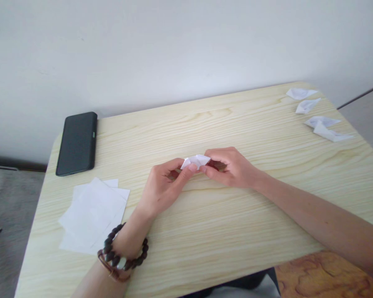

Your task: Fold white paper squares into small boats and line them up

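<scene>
A small folded white paper boat (200, 160) is held between my two hands over the middle of the table. My left hand (166, 182) pinches its left part, thumb lying across the near side. With thumb and fingers closed, my right hand (231, 167) grips the boat's right tip. The fingers behind the paper are partly hidden. Several finished-looking folded paper boats, among them one paper boat (332, 132) at the front of the group, lie near the table's far right corner. Beside my left forearm sits a loose stack of white paper sheets (95, 211).
A black, phone-like flat device (76, 142) lies at the table's far left corner. The pale wood table (186, 231) meets a white wall (174, 54) along its back edge. A brown patterned wooden surface (326, 275) shows below the front edge.
</scene>
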### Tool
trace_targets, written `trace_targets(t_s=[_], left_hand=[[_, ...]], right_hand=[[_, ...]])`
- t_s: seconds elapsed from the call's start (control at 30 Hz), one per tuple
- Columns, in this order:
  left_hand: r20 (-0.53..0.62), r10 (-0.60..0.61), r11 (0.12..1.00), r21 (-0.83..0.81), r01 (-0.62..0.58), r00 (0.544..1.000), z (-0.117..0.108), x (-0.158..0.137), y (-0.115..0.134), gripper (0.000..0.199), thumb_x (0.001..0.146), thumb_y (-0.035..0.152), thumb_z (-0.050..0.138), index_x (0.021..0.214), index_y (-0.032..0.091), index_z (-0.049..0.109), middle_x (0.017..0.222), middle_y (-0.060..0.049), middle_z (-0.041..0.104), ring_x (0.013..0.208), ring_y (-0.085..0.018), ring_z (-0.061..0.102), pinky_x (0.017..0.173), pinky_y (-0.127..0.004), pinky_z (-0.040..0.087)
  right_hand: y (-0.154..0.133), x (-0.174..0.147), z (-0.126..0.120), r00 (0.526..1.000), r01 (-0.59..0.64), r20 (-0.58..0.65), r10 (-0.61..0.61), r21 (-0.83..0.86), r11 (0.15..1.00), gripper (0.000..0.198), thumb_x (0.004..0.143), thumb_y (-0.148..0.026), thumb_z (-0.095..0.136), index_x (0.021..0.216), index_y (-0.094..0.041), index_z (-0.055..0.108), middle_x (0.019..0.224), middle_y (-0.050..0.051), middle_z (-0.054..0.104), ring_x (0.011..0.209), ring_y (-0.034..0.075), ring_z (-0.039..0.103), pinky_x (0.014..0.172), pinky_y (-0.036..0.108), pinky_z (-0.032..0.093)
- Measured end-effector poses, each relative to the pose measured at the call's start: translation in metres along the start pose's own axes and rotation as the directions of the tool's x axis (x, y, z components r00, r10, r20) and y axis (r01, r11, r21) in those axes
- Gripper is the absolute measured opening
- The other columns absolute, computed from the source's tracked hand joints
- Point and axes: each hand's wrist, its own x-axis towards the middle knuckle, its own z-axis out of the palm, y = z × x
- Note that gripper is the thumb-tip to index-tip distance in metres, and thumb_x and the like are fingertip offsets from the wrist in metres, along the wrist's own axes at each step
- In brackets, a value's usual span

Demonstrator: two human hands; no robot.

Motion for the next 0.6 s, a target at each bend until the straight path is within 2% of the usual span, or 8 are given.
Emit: trace_targets(t_s=[0.1,0.27,0.4,0.6], left_hand=[[-0.052,0.063,0.994,0.087,-0.058,0.997,0.001,0.0,0.0014,0.038,0.09,0.043,0.054,0.067,0.015,0.066,0.057,0.002,0.056,0.051,-0.008,0.043,0.047,-0.019,0.033],[-0.124,0.058,0.996,0.072,-0.049,0.991,0.0023,0.0002,-0.0018,0.028,0.088,0.04,0.059,0.081,0.016,0.071,0.064,0.001,0.063,0.054,-0.009,0.051,0.047,-0.017,0.038],[-0.123,0.05,0.998,0.055,-0.043,0.991,0.0033,-0.0002,-0.0032,0.025,0.087,0.038,0.061,0.08,0.017,0.073,0.066,0.0,0.067,0.056,-0.009,0.055,0.05,-0.017,0.042],[-0.163,0.054,0.998,-0.029,-0.06,0.985,0.0054,0.0002,-0.0056,0.018,0.083,0.035,0.067,0.089,0.018,0.072,0.077,-0.001,0.072,0.06,-0.01,0.06,0.053,-0.018,0.047]], right_hand=[[0.0008,0.0006,-0.0017,1.0,0.021,0.022,-0.021,0.006,1.0,0.024,0.086,-0.023,0.057,0.065,-0.017,0.046,0.055,-0.007,0.041,0.047,0.003,0.037,0.046,0.017,0.028],[0.0003,-0.0005,-0.003,0.995,0.058,0.084,-0.053,-0.055,0.997,0.029,0.086,-0.024,0.056,0.063,-0.018,0.04,0.055,-0.006,0.04,0.049,0.005,0.036,0.048,0.019,0.027],[0.0009,-0.0018,-0.0013,0.996,0.055,0.079,-0.049,-0.066,0.996,0.026,0.085,-0.025,0.056,0.064,-0.018,0.041,0.057,-0.006,0.04,0.05,0.005,0.036,0.048,0.019,0.026],[-0.0006,-0.0019,-0.0018,0.997,0.03,0.068,-0.028,-0.025,0.999,0.024,0.086,-0.026,0.056,0.067,-0.018,0.044,0.058,-0.005,0.043,0.051,0.006,0.038,0.049,0.019,0.028]])
